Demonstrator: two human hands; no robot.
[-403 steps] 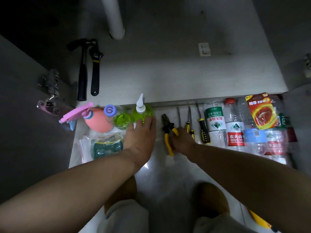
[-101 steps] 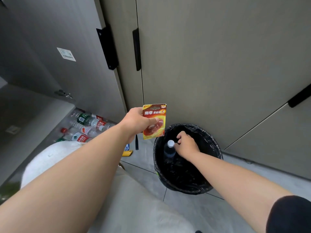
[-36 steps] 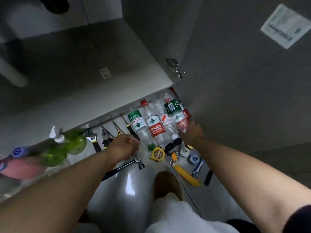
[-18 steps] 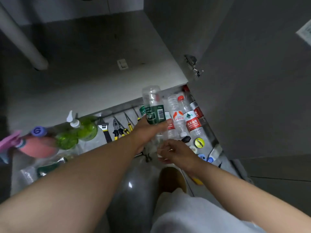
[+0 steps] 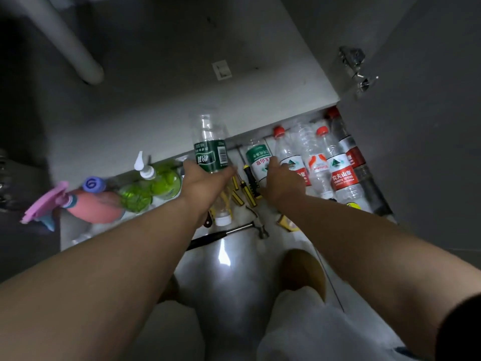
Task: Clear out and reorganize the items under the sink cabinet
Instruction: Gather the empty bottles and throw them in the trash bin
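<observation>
My left hand (image 5: 205, 183) grips a clear empty bottle with a dark green label (image 5: 209, 149), held upside down above the floor, its white cap pointing toward me. My right hand (image 5: 281, 183) reaches onto a lying bottle with a light green label (image 5: 256, 155), fingers curled over its lower half. To the right of it lie several more plastic bottles with red caps and red labels (image 5: 341, 173), side by side on the floor in front of the cabinet floor (image 5: 182, 87).
Yellow-and-black screwdrivers (image 5: 250, 183) lie between my hands, a hammer (image 5: 234, 231) nearer me. Green soap bottles (image 5: 161, 183) and a pink spray bottle (image 5: 91, 204) sit at the left. A drain pipe (image 5: 65, 40) stands inside; the open door (image 5: 429, 126) is at the right.
My right hand has moved forward from near my knee onto the light green labelled bottle. The left hand still holds the dark green labelled bottle, at about the same height.
</observation>
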